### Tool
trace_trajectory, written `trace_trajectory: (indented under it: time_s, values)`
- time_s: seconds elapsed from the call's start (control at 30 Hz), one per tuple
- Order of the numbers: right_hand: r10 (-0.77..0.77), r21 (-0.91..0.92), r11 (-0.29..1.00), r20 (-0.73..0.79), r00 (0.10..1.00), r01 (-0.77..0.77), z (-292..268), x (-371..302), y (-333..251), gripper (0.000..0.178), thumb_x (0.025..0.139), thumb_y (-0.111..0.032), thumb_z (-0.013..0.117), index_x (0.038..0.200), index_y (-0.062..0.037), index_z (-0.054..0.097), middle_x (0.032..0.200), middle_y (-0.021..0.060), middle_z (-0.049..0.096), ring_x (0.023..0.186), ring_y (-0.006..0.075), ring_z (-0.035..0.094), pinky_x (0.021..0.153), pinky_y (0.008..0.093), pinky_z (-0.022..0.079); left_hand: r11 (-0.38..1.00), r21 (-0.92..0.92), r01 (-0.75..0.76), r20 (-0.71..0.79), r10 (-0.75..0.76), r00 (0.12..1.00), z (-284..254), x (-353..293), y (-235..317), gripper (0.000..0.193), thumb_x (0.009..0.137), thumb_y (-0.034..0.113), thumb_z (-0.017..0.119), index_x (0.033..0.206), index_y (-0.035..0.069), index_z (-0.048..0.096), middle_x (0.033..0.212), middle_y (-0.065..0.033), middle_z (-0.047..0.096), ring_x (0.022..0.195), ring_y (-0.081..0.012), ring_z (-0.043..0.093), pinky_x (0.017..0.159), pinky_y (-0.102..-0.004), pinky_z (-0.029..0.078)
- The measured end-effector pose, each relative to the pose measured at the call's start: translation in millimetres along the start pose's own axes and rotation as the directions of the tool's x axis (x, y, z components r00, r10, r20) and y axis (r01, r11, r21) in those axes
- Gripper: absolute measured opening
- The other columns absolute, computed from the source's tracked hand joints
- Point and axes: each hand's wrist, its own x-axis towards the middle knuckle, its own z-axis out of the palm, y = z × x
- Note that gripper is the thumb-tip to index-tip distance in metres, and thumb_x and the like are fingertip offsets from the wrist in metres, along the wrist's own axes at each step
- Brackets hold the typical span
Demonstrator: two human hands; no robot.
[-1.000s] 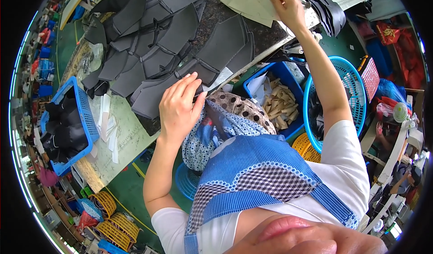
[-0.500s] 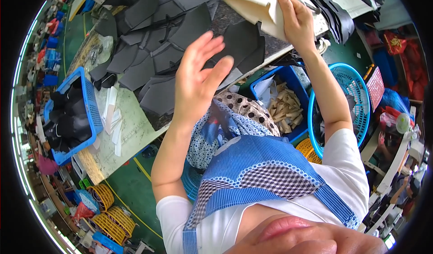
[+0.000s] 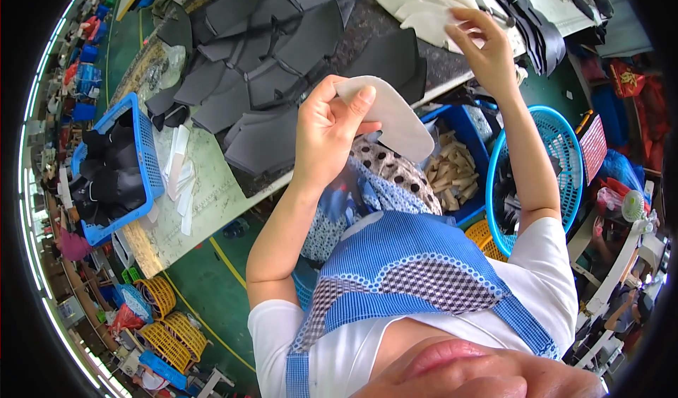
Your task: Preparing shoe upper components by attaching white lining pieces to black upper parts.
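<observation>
In my left hand (image 3: pixel 326 133) a flat off-white cut piece (image 3: pixel 395 115) with rounded corners is pinched between thumb and fingers. It hangs just over the table's near edge, above my lap. My right hand (image 3: pixel 487 48) is at the near edge of a pile of white cut pieces (image 3: pixel 417 6) at the back. Its thumb and fingers are apart, and whether they touch the top piece I cannot tell. Between the hands lies a stack of dark grey pieces (image 3: pixel 388 55). More dark grey pieces (image 3: pixel 261 66) spread over the table to the left.
A blue basket of black pieces (image 3: pixel 147 154) stands at left beside white strips (image 3: pixel 180 179). Below the table's front edge are a blue crate (image 3: pixel 477 137) holding beige pieces and a round light-blue basket (image 3: pixel 575 179). Black curved pieces (image 3: pixel 540 41) overhang the far right edge.
My left hand, empty before, now holds the off-white piece. My right hand has let go of the white pieces, which now lie on the table, and has moved slightly right.
</observation>
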Motion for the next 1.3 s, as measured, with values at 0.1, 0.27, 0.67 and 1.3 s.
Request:
trace_trajectory:
  time_s: [0.1,0.27,0.67,1.3]
  values:
    - [0.156,0.507,0.572,0.704,0.692,-0.645,-5,-18,-91,0.022,0.095,-0.020,0.065,0.104,0.0000,0.068,0.088,0.0045,0.069,0.081,0.0075,0.062,0.073,0.0231,0.051,0.999,-0.008,0.031,0.039,-0.031,0.999,-3,-11,-10,0.014,0.095,0.015,0.066,0.096,0.002,0.061,0.087,-0.0042,0.068,0.079,-0.0093,0.066,0.073,-0.0262,0.059]
    - [0.123,0.477,0.531,0.775,0.620,-0.700,3,-39,-99,0.015,0.089,-0.010,0.066,0.097,0.0028,0.068,0.079,0.0010,0.066,0.073,0.0055,0.061,0.068,0.0213,0.051,0.989,0.077,0.129,0.150,-0.139,0.979,-9,-19,-8,0.019,0.091,0.012,0.069,0.101,0.001,0.056,0.092,-0.0073,0.069,0.078,-0.0097,0.066,0.072,-0.0245,0.057]
    - [-0.035,0.525,0.219,0.847,0.531,-0.823,20,-68,-111,0.015,0.083,-0.012,0.055,0.078,-0.0018,0.065,0.064,-0.0010,0.059,0.054,0.0037,0.053,0.051,0.0193,0.042,0.213,0.488,-0.846,0.592,0.632,0.501,-19,-27,7,0.027,0.073,0.007,0.079,0.099,0.010,0.071,0.108,-0.0028,0.063,0.099,-0.0190,0.060,0.079,-0.0306,0.047]
    - [0.150,0.401,0.763,0.653,0.743,-0.507,-9,-97,-87,0.012,0.081,-0.007,0.059,0.087,0.0002,0.067,0.079,0.0056,0.065,0.072,0.0141,0.060,0.068,0.0279,0.050,0.044,0.610,-0.791,0.622,0.592,0.512,-50,-75,-4,0.023,0.068,0.005,0.080,0.087,0.014,0.072,0.120,-0.0053,0.061,0.111,-0.0234,0.057,0.088,-0.0364,0.052]
